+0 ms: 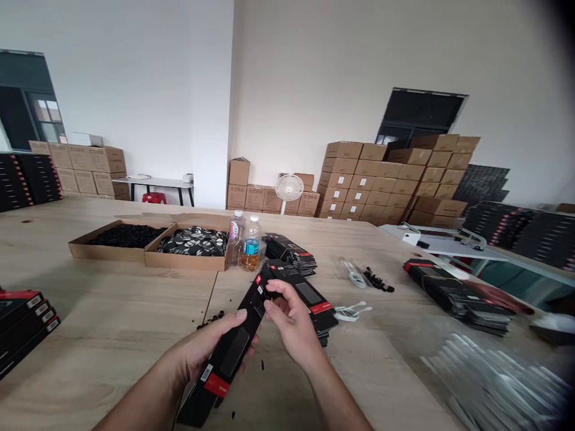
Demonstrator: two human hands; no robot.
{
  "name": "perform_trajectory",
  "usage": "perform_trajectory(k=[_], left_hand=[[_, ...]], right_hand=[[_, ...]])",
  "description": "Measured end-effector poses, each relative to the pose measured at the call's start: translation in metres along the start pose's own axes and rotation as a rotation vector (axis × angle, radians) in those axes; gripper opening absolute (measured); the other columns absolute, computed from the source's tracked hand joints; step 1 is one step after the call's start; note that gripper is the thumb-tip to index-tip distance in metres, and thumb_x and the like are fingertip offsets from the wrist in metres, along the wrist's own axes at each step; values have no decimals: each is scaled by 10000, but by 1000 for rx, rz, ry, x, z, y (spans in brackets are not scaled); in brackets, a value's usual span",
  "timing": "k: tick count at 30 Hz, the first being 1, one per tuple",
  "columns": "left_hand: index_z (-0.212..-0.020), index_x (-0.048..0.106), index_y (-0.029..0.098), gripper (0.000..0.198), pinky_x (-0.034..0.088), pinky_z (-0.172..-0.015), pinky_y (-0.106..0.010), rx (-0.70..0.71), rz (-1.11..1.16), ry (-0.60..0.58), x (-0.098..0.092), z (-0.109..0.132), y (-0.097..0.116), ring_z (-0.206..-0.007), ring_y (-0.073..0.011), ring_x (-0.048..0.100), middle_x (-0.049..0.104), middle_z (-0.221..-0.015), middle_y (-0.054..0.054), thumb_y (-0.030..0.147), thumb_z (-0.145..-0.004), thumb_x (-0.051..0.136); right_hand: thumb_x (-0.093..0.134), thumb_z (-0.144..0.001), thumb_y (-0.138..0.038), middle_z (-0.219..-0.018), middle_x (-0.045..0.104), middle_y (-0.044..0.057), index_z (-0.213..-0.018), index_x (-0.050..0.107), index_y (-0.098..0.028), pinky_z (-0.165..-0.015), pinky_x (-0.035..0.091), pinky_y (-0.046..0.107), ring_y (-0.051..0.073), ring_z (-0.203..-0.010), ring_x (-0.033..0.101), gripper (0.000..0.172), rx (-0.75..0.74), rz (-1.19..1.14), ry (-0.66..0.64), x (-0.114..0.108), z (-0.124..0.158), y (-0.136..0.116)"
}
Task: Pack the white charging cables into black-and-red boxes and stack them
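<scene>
My left hand (204, 347) grips a long flat black box with red trim (233, 347), holding it tilted above the wooden table (112, 311). My right hand (291, 320) pinches the box's far upper end, fingers curled on its flap. Just behind my right hand lies a stack of the same black boxes (321, 311). Small black parts (211, 320) are scattered on the table by my left thumb.
Two open cardboard trays (148, 245) of small dark items and two bottles (245, 245) stand behind. More black box piles lie at far left (22, 323), centre (291, 251) and right (458, 293). White cables (354, 308), clear bags (494, 377) and stacked cartons (395, 179) are around.
</scene>
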State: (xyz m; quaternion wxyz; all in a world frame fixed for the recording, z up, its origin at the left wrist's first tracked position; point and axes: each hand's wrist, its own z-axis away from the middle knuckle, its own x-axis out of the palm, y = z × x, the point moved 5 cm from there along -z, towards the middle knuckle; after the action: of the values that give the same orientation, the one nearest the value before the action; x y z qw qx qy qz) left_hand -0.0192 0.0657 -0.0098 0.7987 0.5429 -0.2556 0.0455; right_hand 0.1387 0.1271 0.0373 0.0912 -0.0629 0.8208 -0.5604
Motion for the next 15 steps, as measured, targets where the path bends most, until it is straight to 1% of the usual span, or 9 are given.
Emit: perform_trajectory(k=[2, 4, 6, 8, 10, 12, 13, 14, 15], left_hand=[[-971, 695, 162, 524, 513, -632, -269, -4, -30, 9, 0, 1, -2, -784, -188, 673, 737, -954, -114, 617, -713, 723], [-1009, 683, 158, 517, 516, -642, -280, 6, -59, -28, 4, 3, -1, -792, -196, 674, 735, -941, -115, 566, -700, 754], [-1068, 668, 163, 547, 514, -632, -284, 25, -84, -78, 8, 5, 1, -785, -206, 677, 732, -914, -105, 529, -676, 778], [-1075, 667, 163, 571, 486, -569, -256, 46, -122, -92, 11, 5, 4, -716, -194, 670, 724, -848, -84, 520, -650, 797], [-1017, 679, 153, 546, 453, -520, -229, 57, -119, -72, 9, 4, 6, -654, -171, 653, 715, -817, -76, 534, -645, 800], [-999, 686, 140, 546, 468, -545, -232, 50, -15, -91, 7, 1, 5, -678, -168, 657, 716, -860, -93, 570, -674, 772], [-1020, 687, 134, 569, 483, -574, -240, 50, 69, -127, 8, -1, 4, -709, -171, 662, 715, -896, -103, 599, -697, 742], [-1055, 686, 126, 606, 493, -598, -247, 55, 153, -178, 8, -3, 3, -736, -175, 664, 711, -925, -112, 630, -720, 704], [-1094, 682, 116, 650, 497, -609, -253, 61, 223, -240, 10, -5, 1, -753, -180, 664, 706, -942, -118, 662, -740, 663]], right_hand=[[716, -765, -481, -817, 588, -6, -1047, 621, -218, -560, 393, 250, 128, -614, 481, 397, 35, -36, -41, -1, 0, 2], [671, -799, -554, -661, 494, -45, -850, 612, -203, -490, 297, 232, 96, -520, 355, 359, 94, -98, -88, -2, -1, 6], [626, -827, -608, -553, 357, -77, -680, 537, -200, -457, 193, 235, 78, -477, 218, 442, 145, -161, -133, -5, -1, 8], [622, -833, -620, -537, 310, -83, -622, 496, -197, -458, 141, 245, 74, -477, 168, 490, 155, -204, -153, -8, -3, 9], [632, -839, -604, -535, 336, -78, -648, 538, -188, -462, 147, 244, 75, -476, 202, 467, 135, -249, -145, -12, -5, 7], [670, -823, -575, -579, 457, -50, -771, 621, -189, -469, 204, 229, 88, -495, 325, 392, 118, -312, -89, -17, -6, 4], [698, -805, -557, -661, 553, -21, -878, 655, -201, -484, 258, 221, 104, -543, 421, 366, 119, -342, -72, -19, -5, 3], [727, -785, -539, -794, 636, 14, -996, 665, -221, -518, 325, 221, 128, -629, 515, 387, 127, -368, -82, -18, -3, 3], [752, -765, -524, -937, 677, 42, -1089, 655, -240, -574, 392, 233, 155, -735, 581, 442, 142, -388, -125, -15, -1, 3]])
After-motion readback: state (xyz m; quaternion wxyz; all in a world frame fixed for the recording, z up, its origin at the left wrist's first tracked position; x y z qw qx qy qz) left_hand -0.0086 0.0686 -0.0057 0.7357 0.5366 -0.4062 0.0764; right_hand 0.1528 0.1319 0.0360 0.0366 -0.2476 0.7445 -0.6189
